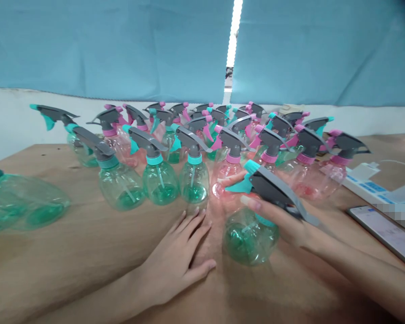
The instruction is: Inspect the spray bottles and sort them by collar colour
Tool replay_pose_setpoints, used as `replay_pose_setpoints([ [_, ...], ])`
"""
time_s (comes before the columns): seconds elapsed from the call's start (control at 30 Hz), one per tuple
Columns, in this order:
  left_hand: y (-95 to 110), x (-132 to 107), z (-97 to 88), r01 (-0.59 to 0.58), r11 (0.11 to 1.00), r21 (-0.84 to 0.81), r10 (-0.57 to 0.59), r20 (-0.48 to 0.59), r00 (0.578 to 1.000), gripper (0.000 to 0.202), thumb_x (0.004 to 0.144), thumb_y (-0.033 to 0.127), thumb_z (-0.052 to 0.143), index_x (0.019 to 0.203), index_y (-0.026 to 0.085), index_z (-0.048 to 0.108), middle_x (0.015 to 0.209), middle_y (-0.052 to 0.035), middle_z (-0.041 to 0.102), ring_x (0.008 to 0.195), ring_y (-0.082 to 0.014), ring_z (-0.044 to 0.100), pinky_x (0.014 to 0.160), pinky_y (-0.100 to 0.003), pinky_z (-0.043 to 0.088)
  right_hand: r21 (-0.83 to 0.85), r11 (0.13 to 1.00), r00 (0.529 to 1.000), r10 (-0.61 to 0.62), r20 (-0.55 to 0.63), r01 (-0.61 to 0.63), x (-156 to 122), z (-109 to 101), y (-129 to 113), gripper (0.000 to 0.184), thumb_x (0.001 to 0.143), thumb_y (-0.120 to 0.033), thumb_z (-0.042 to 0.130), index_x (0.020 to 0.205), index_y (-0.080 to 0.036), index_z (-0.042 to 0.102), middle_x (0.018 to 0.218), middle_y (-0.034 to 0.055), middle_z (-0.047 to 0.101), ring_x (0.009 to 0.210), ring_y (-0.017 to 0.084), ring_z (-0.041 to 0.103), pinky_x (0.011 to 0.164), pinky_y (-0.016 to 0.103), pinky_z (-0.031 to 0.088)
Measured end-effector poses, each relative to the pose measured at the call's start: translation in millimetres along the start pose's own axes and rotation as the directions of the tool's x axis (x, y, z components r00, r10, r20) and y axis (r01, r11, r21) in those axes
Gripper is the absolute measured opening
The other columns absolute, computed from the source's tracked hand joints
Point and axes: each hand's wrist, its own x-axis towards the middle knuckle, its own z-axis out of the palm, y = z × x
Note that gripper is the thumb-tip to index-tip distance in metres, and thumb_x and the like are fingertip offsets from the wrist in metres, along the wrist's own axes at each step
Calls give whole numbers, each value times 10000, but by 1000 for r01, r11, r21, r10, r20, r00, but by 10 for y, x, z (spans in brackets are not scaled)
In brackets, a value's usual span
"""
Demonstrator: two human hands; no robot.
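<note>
My left hand (pixel 180 254) lies flat on the table with its fingers spread, holding nothing. To its right, a clear green spray bottle (pixel 246 240) leans over, with its turquoise nozzle up and to the left. My right hand (pixel 283 220) is closed around its neck below the grey spray head, and part of the grip is hidden behind that head. Just beyond my hands stand a green spray bottle (pixel 195 182) with a turquoise collar and a pink spray bottle (pixel 227 173) with a pink collar.
Several more green and pink spray bottles crowd the back of the wooden table (pixel 128 252). More green bottles (pixel 43 204) are at the left edge. A phone (pixel 384 231) and a white power strip (pixel 367 186) lie at right. A blue curtain (pixel 104 49) hangs behind.
</note>
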Motion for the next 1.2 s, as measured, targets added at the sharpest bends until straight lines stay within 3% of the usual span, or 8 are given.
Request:
replay_pose_setpoints([
  [0.13,-4,10,-2,1,1000,-3,-1,3,1000,616,943,535,483,1402,126,440,1499,-139,358,1386,-302,306,1132,-495,223,62,998,1000,8,16,-9,-29,0,111,280,938,-302,521,1204,-312,608,881,0,692,735,168,644,666,303,506],
  [0.27,-18,4,15,0,1000,-27,-1,-18,1000,605,944,524,487,1409,140,434,1498,-133,364,1385,-311,306,1125,-511,236,146,989,999,-30,33,25,-6,24,181,286,949,-304,501,1217,-304,601,939,-1,700,875,176,661,823,336,509],
  [0.5,-29,-1,31,-7,1000,-12,7,6,1000,619,955,531,461,1440,152,393,1513,-128,331,1393,-310,286,1122,-519,234,172,985,999,-13,39,6,-10,25,213,276,948,-277,509,1203,-295,611,1016,1,695,958,163,652,901,316,489],
  [0.73,-18,2,27,-1,1000,-10,1,5,1000,617,951,543,462,1437,169,400,1514,-115,335,1398,-296,280,1126,-502,230,137,991,1000,2,25,-5,15,27,62,272,936,-325,523,1188,-301,622,818,-9,683,768,157,651,831,326,505],
  [0.97,-27,3,33,3,1000,-17,-3,17,1000,627,953,544,456,1438,151,399,1524,-125,306,1407,-299,253,1124,-508,233,138,988,997,-68,34,63,27,31,86,300,935,-362,507,1210,-297,606,856,11,698,743,175,667,732,324,536],
  [1.2,-19,9,13,1,1000,0,-1,41,999,634,959,534,451,1443,131,389,1523,-133,305,1410,-313,239,1121,-527,229,82,997,1000,12,13,-13,2,23,50,270,931,-377,520,1177,-333,622,734,-16,655,602,160,602,610,302,495],
])
